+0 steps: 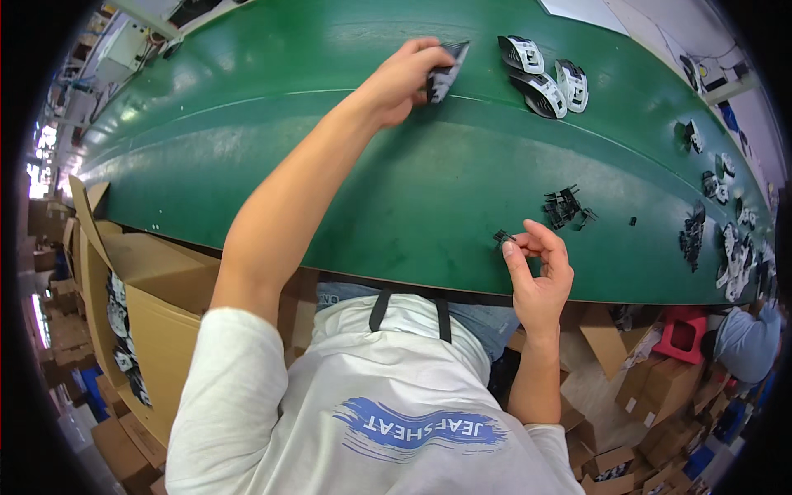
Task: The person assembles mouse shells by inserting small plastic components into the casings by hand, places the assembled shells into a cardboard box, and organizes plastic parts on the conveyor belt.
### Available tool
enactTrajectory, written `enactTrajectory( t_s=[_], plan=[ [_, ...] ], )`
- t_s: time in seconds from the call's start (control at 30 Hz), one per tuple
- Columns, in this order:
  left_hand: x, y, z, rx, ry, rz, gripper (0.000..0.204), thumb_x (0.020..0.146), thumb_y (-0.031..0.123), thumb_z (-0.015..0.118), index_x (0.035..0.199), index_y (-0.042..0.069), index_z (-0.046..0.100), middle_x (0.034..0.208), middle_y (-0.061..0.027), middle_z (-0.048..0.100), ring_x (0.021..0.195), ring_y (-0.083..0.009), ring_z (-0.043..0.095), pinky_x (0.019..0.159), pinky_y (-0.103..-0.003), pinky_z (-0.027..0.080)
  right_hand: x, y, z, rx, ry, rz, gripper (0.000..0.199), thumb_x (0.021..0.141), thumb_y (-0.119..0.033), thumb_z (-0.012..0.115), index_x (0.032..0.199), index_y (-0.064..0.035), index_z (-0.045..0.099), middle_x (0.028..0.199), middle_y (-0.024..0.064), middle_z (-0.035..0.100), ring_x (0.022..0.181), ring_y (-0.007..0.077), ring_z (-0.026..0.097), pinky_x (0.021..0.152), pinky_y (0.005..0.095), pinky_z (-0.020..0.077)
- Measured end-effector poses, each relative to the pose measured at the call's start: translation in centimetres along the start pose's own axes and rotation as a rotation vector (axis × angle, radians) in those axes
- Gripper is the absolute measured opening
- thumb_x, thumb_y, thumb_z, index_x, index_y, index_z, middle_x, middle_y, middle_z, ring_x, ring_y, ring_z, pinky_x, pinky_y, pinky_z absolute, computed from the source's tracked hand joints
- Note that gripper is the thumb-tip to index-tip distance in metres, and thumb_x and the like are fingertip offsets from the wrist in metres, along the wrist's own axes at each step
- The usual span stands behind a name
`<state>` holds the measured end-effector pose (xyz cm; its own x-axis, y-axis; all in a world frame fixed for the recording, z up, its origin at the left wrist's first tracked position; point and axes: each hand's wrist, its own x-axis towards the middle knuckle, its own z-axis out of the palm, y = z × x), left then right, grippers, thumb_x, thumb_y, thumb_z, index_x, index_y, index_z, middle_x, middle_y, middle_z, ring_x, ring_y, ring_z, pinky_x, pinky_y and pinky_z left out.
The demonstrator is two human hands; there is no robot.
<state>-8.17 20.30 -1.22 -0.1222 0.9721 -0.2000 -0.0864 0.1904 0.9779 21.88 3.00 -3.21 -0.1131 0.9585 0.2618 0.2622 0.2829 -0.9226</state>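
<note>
My left hand [406, 76] reaches far across the green table, its fingers closed around a black-and-grey curved plastic shell [446, 76], which looks like a computer mouse cover. To the right of it lie three similar black-and-white shells [540, 78] in a cluster. Near the front edge, my right hand [540, 268] pinches a small black plastic clip [502, 237] between thumb and forefinger, the other fingers curled loosely. Just beyond that hand sits a small heap of black plastic clips [564, 208], with one tiny black piece [633, 221] apart from it.
More shells [737, 260] and black parts [692, 237] are spread along the table's right end. An open cardboard box [169, 305] holding shells stands against the front edge at left. A red stool [681, 334] and a person in blue [747, 342] are at lower right.
</note>
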Motion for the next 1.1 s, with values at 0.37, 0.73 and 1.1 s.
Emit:
enactTrajectory(
  t_s=[0.37, 0.73, 1.1],
  plan=[
    [-20.4, -0.7, 1.0, -1.036, -0.235, -0.129, 0.069, 0.100, 0.021, 0.043, 0.165, 0.002, 0.031, 0.157, -0.0203, 0.053, 0.141, -0.0356, 0.057, 0.119, -0.049, 0.046, 3.7, -6.8, 6.0, 0.251, -0.091, -0.182, 0.047, 0.085, 0.006, 0.085, 0.127, -0.0003, 0.065, 0.097, 0.0087, 0.076, 0.085, 0.0145, 0.076, 0.079, 0.0277, 0.0610],
    [-22.2, -1.7, 1.1, -0.938, -0.354, -0.104, 0.081, 0.092, 0.009, 0.046, 0.169, 0.003, 0.022, 0.156, -0.0175, 0.051, 0.145, -0.0287, 0.053, 0.122, -0.043, 0.043, 2.2, -6.8, 6.5, 0.173, -0.059, -0.146, 0.047, 0.088, 0.008, 0.081, 0.130, 0.0009, 0.062, 0.105, 0.0089, 0.072, 0.090, 0.0132, 0.070, 0.086, 0.0293, 0.0580],
    [-23.5, -4.3, 3.6, -0.369, -0.343, 0.437, 0.090, 0.090, 0.008, 0.080, 0.159, 0.037, 0.029, 0.172, -0.0114, 0.021, 0.160, -0.0336, 0.027, 0.126, -0.052, 0.036, 3.2, -5.5, 10.2, 0.975, 0.232, 0.137, 0.033, 0.108, -0.005, 0.059, 0.141, -0.0021, 0.053, 0.126, 0.0121, 0.062, 0.107, 0.0190, 0.064, 0.098, 0.0357, 0.0541]
  ],
)
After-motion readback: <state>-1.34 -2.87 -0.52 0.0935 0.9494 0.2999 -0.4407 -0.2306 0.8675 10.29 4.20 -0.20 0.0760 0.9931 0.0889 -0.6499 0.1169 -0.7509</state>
